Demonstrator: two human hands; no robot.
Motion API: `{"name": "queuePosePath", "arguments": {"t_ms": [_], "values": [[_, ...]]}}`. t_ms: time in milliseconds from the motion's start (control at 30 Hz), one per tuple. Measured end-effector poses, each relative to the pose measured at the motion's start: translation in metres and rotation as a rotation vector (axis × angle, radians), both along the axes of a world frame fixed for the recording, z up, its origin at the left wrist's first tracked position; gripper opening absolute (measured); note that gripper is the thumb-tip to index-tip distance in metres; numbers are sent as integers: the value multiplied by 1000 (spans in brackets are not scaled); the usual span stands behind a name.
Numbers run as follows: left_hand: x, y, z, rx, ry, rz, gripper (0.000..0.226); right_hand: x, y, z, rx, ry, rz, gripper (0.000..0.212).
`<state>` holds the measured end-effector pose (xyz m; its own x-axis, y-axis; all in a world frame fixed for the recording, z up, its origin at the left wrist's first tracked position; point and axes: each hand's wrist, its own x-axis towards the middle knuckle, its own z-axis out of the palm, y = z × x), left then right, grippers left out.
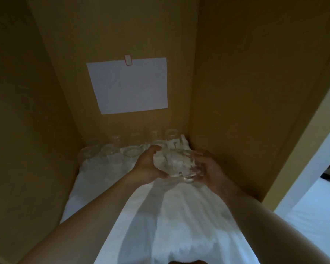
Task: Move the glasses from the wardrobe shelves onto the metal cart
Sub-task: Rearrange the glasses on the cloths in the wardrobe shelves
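Observation:
Both my hands reach into a dim wooden wardrobe. Between them I hold a cluster of clear glasses above the shelf. My left hand grips the cluster from the left, fingers curled round it. My right hand grips it from the right. Several more clear glasses stand upside down in rows at the back of the shelf, on a white cloth. One glass stands in the back right corner. The metal cart is not in view.
A white paper sheet is taped to the wardrobe's back wall. Wooden side walls close in on left and right. Past the right wall, a bright white floor or surface shows.

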<state>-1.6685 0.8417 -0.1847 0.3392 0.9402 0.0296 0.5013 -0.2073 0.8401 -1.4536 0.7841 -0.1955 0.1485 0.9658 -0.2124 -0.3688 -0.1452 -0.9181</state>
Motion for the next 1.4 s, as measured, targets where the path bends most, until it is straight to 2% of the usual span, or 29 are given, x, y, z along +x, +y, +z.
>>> {"name": "queuePosePath", "arguments": {"t_ms": [100, 233, 300, 433, 567, 700, 867, 1000, 1133, 1400], "values": [[-3, 17, 3, 100, 15, 39, 77, -3, 11, 1, -23, -419, -131, 46], [-1, 43, 7, 154, 8, 85, 62, -1, 28, -8, 66, -1128, -141, 77], [1, 57, 6, 210, 60, 74, 57, 1, 37, -14, 58, -1284, -76, 84], [11, 78, 2, 334, 232, -14, 49, -4, 50, -18, 66, -1351, -4, 86], [23, 106, 2, 445, 305, -167, 44, -8, 64, -17, 58, -1442, 51, 84], [42, 135, 8, 524, 438, -251, 49, -10, 74, -23, 37, -1498, 72, 86], [72, 175, 3, 524, 616, -376, 55, -14, 83, -26, 60, -1496, 56, 89], [90, 193, -1, 508, 840, -442, 59, -15, 85, -26, 67, -1474, 66, 90], [96, 205, -6, 469, 781, -453, 56, -14, 88, -26, 54, -1454, 50, 88], [102, 222, -12, 576, 726, -421, 49, -16, 109, -32, 42, -1453, 43, 88]]}}
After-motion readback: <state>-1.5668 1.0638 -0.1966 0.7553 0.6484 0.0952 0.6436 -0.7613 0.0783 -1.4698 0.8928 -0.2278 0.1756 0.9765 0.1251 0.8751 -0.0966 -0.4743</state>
